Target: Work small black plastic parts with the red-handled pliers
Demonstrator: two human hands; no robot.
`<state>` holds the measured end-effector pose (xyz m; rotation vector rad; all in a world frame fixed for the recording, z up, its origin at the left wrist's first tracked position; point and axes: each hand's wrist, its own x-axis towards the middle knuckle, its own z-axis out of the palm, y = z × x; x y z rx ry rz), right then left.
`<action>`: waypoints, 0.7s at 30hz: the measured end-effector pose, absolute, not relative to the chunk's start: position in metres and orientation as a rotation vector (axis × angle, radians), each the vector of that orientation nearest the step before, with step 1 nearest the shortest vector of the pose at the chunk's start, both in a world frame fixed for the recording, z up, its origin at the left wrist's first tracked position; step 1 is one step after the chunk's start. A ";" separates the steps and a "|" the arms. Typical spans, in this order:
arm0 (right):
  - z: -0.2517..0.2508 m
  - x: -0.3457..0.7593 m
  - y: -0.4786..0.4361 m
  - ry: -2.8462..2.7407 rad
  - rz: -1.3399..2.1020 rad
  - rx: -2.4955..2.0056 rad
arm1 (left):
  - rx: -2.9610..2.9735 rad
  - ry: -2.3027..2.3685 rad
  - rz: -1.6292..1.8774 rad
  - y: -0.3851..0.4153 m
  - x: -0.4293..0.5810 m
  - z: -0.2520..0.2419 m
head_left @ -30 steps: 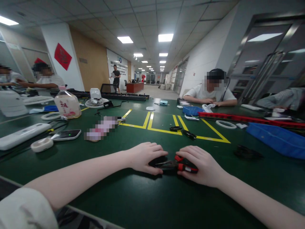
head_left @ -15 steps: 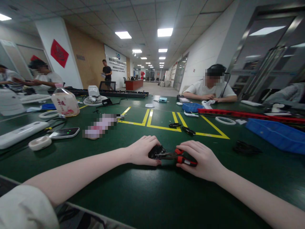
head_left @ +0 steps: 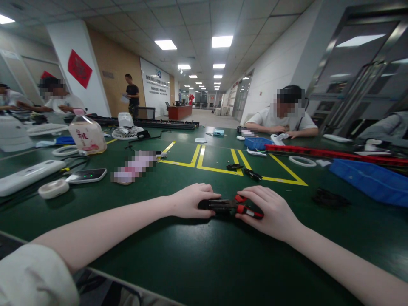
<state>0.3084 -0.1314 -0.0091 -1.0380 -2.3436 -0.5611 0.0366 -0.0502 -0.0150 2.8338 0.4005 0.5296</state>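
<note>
My left hand (head_left: 193, 202) pinches a small black plastic part (head_left: 212, 205) between thumb and fingers, just above the green tabletop. In my right hand (head_left: 269, 210) are pliers (head_left: 250, 211) with red-and-black handles, the fingers closed round them. The jaws of the pliers meet the black part, and their tips are hard to make out against it. Beyond my hands, two similar black pieces (head_left: 253, 174) lie by the yellow tape lines (head_left: 223, 171).
To the right are a dark heap of black parts (head_left: 330, 198) and a blue bin (head_left: 366, 180). A phone (head_left: 87, 176), a white ring-shaped item (head_left: 53, 189) and a drink bottle (head_left: 86, 132) stand left. Across the table sits a person (head_left: 283, 112).
The black part has turned in my left hand and now lies lengthwise in line with the pliers. My right hand keeps its hold. A standing person in the background has shifted left.
</note>
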 end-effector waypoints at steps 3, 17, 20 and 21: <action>-0.008 0.309 -0.131 -2.346 -0.559 -1.042 | 2.824 0.392 0.538 -0.050 0.037 -0.015; -0.007 0.307 -0.132 -2.366 -0.534 -1.039 | 3.000 0.394 0.522 -0.055 0.037 -0.015; -0.006 0.307 -0.132 -2.365 -0.535 -1.036 | 3.024 0.409 0.507 -0.055 0.037 -0.013; -0.006 0.307 -0.132 -2.364 -0.540 -1.034 | 3.022 0.407 0.507 -0.055 0.036 -0.013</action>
